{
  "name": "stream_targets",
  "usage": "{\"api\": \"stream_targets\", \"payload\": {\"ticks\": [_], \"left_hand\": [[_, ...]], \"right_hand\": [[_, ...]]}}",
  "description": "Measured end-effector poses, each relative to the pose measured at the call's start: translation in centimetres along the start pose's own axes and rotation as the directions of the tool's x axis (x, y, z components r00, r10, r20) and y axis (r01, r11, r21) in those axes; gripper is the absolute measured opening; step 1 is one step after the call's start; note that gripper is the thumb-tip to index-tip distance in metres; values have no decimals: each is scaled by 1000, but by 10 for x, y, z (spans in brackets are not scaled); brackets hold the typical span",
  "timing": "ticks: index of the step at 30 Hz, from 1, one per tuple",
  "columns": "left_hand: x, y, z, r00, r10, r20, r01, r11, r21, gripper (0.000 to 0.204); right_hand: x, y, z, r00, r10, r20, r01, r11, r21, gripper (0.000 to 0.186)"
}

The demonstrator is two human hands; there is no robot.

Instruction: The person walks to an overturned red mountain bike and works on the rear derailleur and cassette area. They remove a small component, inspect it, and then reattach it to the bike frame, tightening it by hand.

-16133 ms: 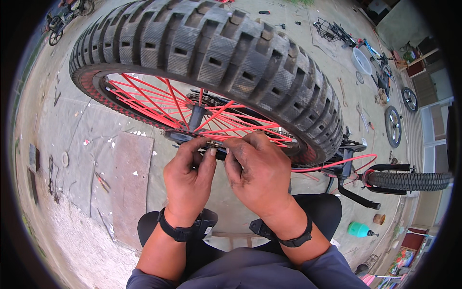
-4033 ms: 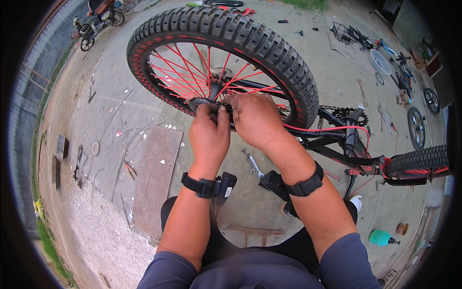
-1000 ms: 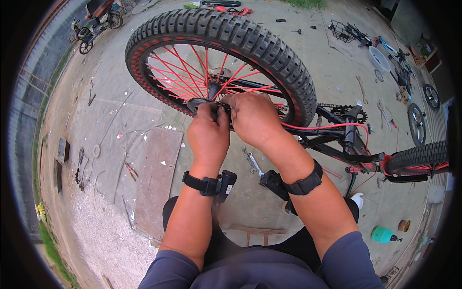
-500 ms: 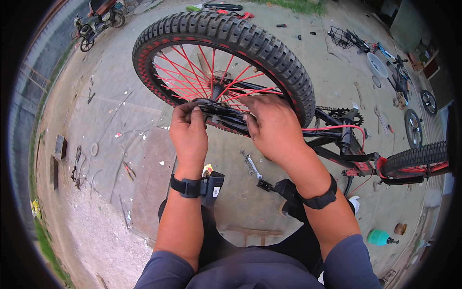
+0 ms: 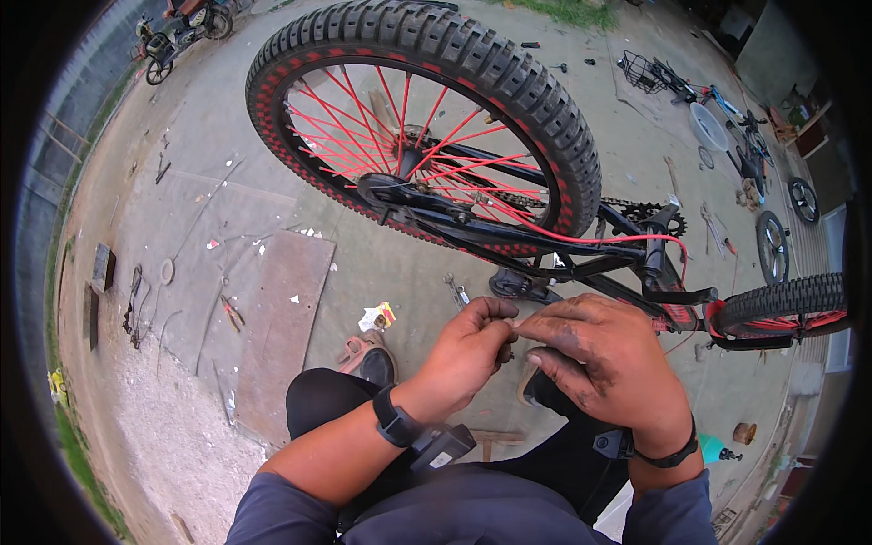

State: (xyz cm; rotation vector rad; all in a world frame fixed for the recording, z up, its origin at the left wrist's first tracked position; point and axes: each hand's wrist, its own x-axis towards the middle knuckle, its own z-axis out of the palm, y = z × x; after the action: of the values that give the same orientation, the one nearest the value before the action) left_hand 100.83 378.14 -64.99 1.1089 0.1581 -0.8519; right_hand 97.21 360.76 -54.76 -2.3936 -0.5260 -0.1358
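Note:
My left hand [image 5: 463, 354] is closed in front of me, thumb and fingertips pinched together; whatever small thing may be between them cannot be made out. Against those fingertips rests the index finger of my right hand [image 5: 595, 359], which is dirty with grease, its thumb standing apart from the other fingers. Beyond both hands is an upside-down bicycle with its rear wheel [image 5: 509, 82] up, showing a black knobby tyre and red spokes. A black frame arm [image 5: 436, 213] runs to the wheel's hub, and a red cable [image 5: 581, 240] follows the frame. Neither hand touches the bicycle.
Wrenches [image 5: 457, 291] lie below the frame, and pliers [image 5: 232, 314] to the left near a flat rusty board [image 5: 282, 336]. The bicycle's front wheel [image 5: 781, 304] is at the right. A green bottle [image 5: 718, 450] stands by my right elbow. Farther off are loose wheels [image 5: 773, 248] and a motorbike [image 5: 182, 36].
Both hands have left the wheel's hub area and come down toward me, meeting at the fingertips. The hub and frame arm are uncovered now. My left foot has come into view.

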Motion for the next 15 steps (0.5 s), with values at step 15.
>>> {"api": "stream_targets", "payload": {"ticks": [15], "left_hand": [[14,1,-17,997,71,-32,-72,996,-57,31]], "right_hand": [[-18,74,89,947,250,-201,-201,951,234,30]]}}
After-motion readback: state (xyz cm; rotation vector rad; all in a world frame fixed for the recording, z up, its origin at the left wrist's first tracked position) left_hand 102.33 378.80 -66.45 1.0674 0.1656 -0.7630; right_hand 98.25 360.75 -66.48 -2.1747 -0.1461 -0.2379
